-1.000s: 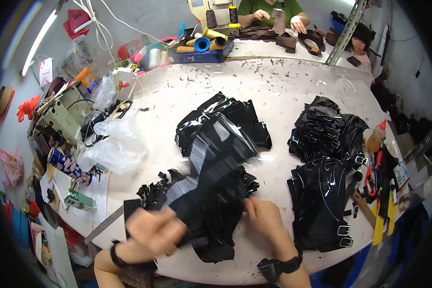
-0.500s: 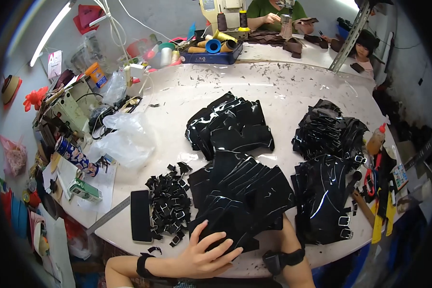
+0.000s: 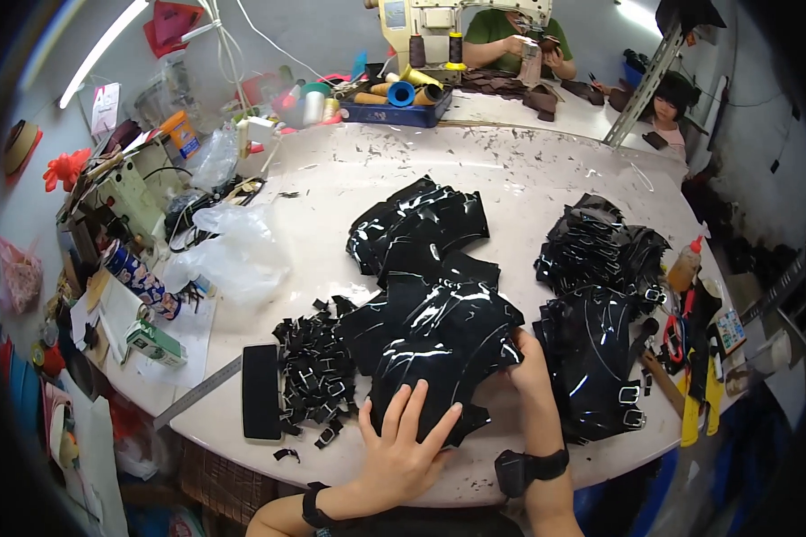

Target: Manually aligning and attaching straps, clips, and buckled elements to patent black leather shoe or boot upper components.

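Observation:
A stack of glossy black cut pieces (image 3: pixel 439 345) lies on the white table (image 3: pixel 475 170) in front of me. My left hand (image 3: pixel 403 438) rests flat on the stack's near edge, fingers spread. My right hand (image 3: pixel 527 362) grips the stack's right edge, thumb tucked under the top piece. A second heap of the same black pieces (image 3: pixel 416 228) lies just beyond. To the left sits a pile of small black straps with buckles (image 3: pixel 312 376). To the right lie buckled black pieces (image 3: pixel 600 358).
A black flat pad (image 3: pixel 261 391) and a metal ruler (image 3: pixel 197 392) lie at the near left edge. A clear plastic bag (image 3: pixel 233 251), tools and bottles crowd the left. A glue bottle (image 3: pixel 685 264) and scissors sit right. Another person works at a sewing machine (image 3: pixel 439 22) behind.
The black pieces I held up a second ago have been laid down on the table. My left hand has flattened on the stack and my right hand has moved to its right edge.

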A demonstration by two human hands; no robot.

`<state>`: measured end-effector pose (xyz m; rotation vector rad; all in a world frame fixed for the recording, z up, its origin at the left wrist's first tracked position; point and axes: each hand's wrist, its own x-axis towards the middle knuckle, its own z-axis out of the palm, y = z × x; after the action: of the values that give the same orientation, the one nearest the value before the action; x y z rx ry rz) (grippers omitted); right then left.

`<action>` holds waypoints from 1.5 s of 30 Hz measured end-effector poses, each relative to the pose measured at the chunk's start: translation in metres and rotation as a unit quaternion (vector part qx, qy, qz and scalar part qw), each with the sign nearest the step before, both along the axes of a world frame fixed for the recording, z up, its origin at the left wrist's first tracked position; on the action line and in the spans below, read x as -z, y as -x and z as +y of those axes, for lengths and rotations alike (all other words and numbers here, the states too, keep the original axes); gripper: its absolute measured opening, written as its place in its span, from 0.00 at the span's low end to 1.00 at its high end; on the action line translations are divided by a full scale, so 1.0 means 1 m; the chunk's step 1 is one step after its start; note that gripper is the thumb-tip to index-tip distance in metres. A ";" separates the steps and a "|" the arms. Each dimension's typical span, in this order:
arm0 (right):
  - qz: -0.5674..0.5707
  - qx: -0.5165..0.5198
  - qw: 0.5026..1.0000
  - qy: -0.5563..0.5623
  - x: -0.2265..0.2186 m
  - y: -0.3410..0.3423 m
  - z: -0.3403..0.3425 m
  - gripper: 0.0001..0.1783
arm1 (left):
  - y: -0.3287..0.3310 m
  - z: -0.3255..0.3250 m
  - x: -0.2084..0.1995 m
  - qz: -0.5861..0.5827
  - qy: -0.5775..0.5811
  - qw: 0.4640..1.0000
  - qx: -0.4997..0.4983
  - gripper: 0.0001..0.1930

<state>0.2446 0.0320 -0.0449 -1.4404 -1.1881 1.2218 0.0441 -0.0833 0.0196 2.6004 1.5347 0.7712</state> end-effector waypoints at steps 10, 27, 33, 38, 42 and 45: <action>0.075 -0.144 0.986 -0.028 -0.014 0.035 -0.011 0.18 | 0.035 -0.020 0.004 -0.056 0.041 0.996 0.061 0.32; -0.209 0.138 0.938 -0.241 -0.015 0.021 -0.004 0.10 | 0.123 -0.014 0.020 -0.026 0.093 0.990 -0.099 0.36; -0.244 0.119 0.917 -0.292 -0.022 0.030 -0.005 0.07 | 0.119 -0.024 0.050 -0.012 0.164 0.975 -0.146 0.20; -0.254 0.108 0.917 -0.289 -0.025 0.028 -0.008 0.06 | 0.126 -0.009 0.053 -0.123 0.059 0.981 -0.135 0.12; -0.257 0.104 0.913 -0.298 -0.028 0.031 -0.009 0.05 | 0.127 -0.004 0.030 -0.194 0.065 0.962 -0.182 0.15; -0.263 0.104 0.904 -0.320 -0.029 0.031 -0.009 0.05 | 0.129 0.001 0.022 -0.256 0.059 0.948 -0.177 0.17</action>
<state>0.2135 0.0230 -0.0158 -1.3564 -1.5530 0.2262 -0.0853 -0.0824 -0.0020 1.8454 1.8058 1.2161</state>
